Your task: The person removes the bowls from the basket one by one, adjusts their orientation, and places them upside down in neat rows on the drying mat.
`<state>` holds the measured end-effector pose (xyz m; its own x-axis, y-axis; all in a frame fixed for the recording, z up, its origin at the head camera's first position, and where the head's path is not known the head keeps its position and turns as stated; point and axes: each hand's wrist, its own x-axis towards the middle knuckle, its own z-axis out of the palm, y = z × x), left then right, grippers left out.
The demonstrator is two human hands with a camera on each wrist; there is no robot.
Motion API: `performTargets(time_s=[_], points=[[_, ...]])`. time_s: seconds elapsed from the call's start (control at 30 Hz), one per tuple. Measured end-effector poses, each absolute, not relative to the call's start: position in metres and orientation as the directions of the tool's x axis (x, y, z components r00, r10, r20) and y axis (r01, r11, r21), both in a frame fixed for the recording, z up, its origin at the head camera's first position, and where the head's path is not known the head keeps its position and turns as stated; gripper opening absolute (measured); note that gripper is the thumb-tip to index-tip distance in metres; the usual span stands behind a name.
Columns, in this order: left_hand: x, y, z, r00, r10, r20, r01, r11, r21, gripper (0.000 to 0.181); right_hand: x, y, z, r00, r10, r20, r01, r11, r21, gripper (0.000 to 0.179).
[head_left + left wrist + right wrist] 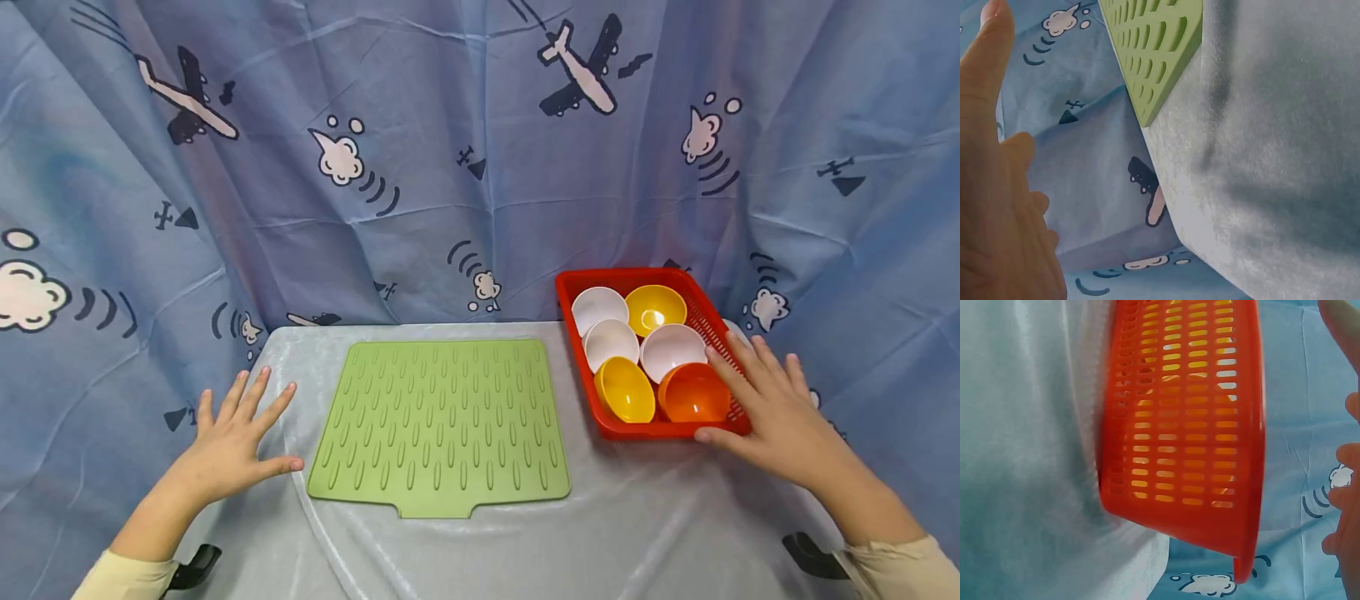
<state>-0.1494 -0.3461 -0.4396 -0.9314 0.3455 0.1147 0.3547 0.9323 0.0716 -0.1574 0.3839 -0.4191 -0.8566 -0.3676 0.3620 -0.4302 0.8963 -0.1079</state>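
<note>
Bowls (660,354) sit in red basket (652,430), right of frame, some tipped, I'm guessing cause it's packed tight. Right hand (780,421) spread near basket's right edge, gripping nothing. Green mat (438,425) flat mid-frame, ridges up, probably for grip. Left hand (232,446) spread too, frame left, holding nothing.

There're 3 wht bowls (672,353), 2 yel bowls (625,390), 1 orng bowl (694,394), 1 red bskt (660,430) & 1 grn mat (442,421).
</note>
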Motion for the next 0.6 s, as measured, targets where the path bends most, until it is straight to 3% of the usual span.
performTargets(time_s=[0.6], points=[[-0.146, -0.327, -0.47, -0.94, 0.33, 0.085, 0.34, 0.889, 0.308, 0.118, -0.174, 0.37, -0.403, -0.856, -0.405, 0.32, -0.473, 0.864, -0.171, 0.118]])
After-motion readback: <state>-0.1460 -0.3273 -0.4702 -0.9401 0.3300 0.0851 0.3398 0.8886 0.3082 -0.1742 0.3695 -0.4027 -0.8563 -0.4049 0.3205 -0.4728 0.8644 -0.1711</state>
